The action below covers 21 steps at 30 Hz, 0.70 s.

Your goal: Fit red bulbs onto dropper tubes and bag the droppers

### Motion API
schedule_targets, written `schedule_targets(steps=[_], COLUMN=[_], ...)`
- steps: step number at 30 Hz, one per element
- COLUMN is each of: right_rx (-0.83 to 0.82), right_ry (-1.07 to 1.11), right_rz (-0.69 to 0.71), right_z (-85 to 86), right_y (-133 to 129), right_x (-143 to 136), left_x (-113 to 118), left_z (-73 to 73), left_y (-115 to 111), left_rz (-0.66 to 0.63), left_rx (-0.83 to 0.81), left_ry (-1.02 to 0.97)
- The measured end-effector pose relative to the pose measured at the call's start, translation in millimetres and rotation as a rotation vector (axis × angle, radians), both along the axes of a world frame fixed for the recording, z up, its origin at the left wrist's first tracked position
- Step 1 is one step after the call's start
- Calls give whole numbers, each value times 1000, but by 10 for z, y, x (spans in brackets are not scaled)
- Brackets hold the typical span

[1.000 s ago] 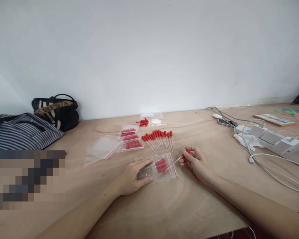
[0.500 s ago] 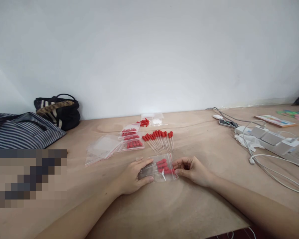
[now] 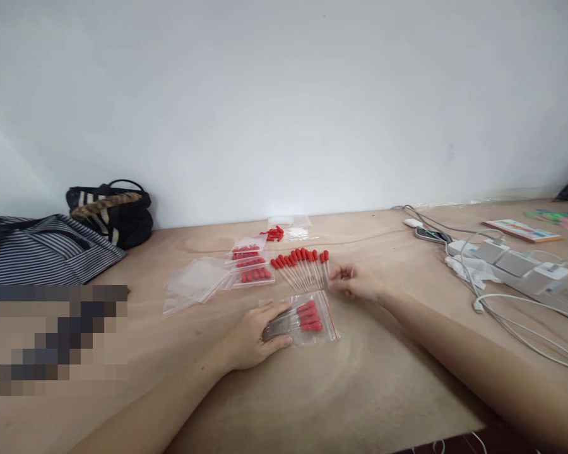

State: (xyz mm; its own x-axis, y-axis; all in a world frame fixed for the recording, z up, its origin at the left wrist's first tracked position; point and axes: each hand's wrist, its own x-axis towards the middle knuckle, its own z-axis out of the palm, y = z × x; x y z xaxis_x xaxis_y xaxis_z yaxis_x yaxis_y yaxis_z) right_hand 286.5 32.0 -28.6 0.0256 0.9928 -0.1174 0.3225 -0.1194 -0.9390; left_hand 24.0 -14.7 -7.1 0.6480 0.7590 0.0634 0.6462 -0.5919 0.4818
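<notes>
A clear zip bag (image 3: 330, 315) with a red seal line lies flat before me. Several droppers with red rubber bulbs (image 3: 308, 315) lie inside it, bulbs toward the seal. My left hand (image 3: 258, 334) rests on the bag's left end, fingers stretched and thumb apart, covering the dropper tips. Beyond the bag, more red-bulbed droppers (image 3: 303, 261) are fanned out side by side. My right hand (image 3: 357, 284) is at the right end of this row, its fingers curled in a pinch at the tube of the outermost dropper (image 3: 327, 268).
Left of the row lie filled zip bags (image 3: 250, 274) and flat zip bags (image 3: 194, 280). Behind are loose red bulbs (image 3: 275, 233) and thin clear tubes (image 3: 300, 233). A power strip with chargers (image 3: 520, 261) and cables is at right; a striped bag (image 3: 52, 252) and black bag (image 3: 127, 214) are at left.
My right hand has let go of the zip bag's sealed edge and moved up and away to the rightmost dropper. My left hand stays on the bag.
</notes>
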Motion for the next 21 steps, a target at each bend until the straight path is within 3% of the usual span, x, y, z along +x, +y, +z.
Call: schedule_targets(steps=[4,9,15,21], right_rx=[37,28,4,-6], right_ry=[-100,-184,-169,76], right_rz=[-243,-322,-329,-309], right_z=[-4,-48,-75,-51], right_y=[515,865,944,733], right_x=[153,110,44,196], left_x=[-2,-13,-18,-5], left_z=[10,14,4,17], left_y=[-4,-11,-10,-14], left_rz=[-16,-12,0,-4], left_rx=[15,7,-5,-5], left_ry=[-19,-6,9,-9])
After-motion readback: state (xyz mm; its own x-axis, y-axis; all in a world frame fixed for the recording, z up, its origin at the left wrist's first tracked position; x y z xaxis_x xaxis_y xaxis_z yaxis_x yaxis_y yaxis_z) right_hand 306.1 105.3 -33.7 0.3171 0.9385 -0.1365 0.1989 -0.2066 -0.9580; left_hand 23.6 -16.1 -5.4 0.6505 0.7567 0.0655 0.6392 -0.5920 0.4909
